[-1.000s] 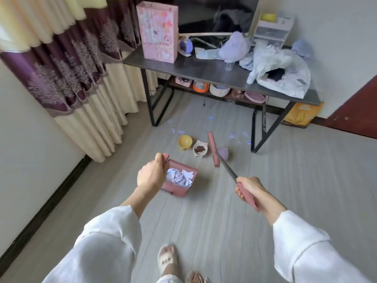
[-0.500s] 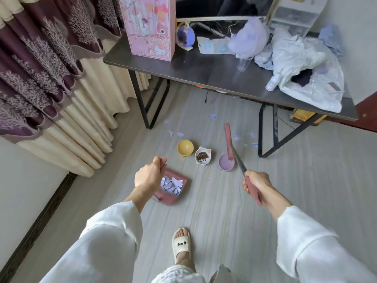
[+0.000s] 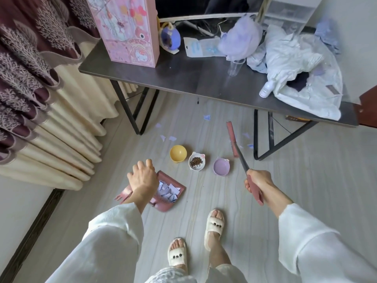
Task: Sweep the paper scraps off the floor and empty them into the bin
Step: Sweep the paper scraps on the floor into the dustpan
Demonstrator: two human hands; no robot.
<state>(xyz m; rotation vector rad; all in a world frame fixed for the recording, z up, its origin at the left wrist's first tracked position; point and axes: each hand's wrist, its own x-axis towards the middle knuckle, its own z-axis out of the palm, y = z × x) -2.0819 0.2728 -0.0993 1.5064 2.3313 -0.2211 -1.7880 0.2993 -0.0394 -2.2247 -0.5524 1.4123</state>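
Left hand (image 3: 142, 177) over the dustpan (image 3: 173, 198), fingers loose, gripping nothing visible. Right hand (image 3: 257, 183) curled round the broom (image 3: 240, 158) handle, head on the floor (image 3: 306, 190) at 12 o'clock from it. Dustpan on the floor, full of paper scraps (image 3: 166, 190). Loose scraps (image 3: 207, 117) lie under the table (image 3: 204, 82), 12 o'clock of the three bowls (image 3: 196, 161).

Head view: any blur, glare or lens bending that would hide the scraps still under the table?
Head view: soft even daylight, no glare on the floor; wide-angle bending bows the table edge and the curtains; slight softness overall, but the loose paper scraps read clearly; the broom head is sharp enough; the left hand hides part of the dustpan.
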